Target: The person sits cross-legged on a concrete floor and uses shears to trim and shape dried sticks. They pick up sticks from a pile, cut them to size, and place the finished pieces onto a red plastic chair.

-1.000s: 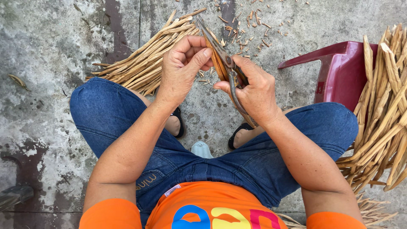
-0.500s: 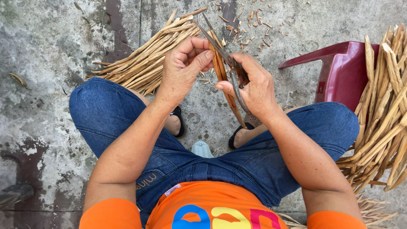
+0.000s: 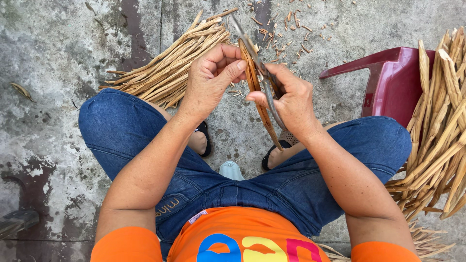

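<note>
Left hand (image 3: 211, 80) pinches the strip (image 3: 252, 77) near its far end; right hand (image 3: 291, 104) grips a knife (image 3: 264, 80) against it. Strip looks light, stiff, splintery; best held mid-length.

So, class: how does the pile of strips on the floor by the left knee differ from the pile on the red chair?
The floor pile lies flat on the concrete, its strips fanned out low; the chair pile is heaped on the red plastic chair, its strips leaning more upright. The floor pile shows whole; the chair pile is cut off by the picture's edge. Both are dry, tan, narrow strips.
</note>
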The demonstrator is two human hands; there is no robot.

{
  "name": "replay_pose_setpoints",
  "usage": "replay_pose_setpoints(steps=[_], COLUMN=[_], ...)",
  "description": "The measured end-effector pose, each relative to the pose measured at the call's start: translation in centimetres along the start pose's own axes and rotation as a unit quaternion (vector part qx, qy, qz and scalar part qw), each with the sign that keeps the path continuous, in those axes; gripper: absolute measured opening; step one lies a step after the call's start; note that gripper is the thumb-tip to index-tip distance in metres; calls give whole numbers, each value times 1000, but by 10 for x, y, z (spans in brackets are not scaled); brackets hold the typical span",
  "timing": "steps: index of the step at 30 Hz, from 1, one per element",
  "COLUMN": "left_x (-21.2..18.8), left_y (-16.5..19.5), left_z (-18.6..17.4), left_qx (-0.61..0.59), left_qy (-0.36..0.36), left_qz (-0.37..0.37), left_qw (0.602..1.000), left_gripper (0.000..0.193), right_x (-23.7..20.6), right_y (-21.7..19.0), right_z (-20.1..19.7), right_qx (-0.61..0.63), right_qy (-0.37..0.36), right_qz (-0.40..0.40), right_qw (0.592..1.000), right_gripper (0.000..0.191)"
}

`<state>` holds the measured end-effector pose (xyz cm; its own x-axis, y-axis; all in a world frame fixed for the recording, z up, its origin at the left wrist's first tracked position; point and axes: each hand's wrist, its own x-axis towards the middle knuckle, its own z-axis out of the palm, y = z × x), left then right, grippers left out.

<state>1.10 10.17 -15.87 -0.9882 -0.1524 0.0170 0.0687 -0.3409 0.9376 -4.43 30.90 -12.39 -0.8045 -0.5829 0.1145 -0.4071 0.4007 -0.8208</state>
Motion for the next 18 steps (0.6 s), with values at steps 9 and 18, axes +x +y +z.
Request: replay_pose_setpoints(steps=[9,18], left_x=[3,2], left_y=[3,11], left_z=[-16,-24], left_qx=[-21,3], left_qy=[49,100], left_qz=[60,103], left_qw=[997,990], left_gripper=[12,15], right_x=[10,3], right_y=[17,82], right_z=[12,13], right_qx=[207,126], right_qy=[-72,31], right_qz=[109,42], right_qw=[970,991], right_gripper=[47,43])
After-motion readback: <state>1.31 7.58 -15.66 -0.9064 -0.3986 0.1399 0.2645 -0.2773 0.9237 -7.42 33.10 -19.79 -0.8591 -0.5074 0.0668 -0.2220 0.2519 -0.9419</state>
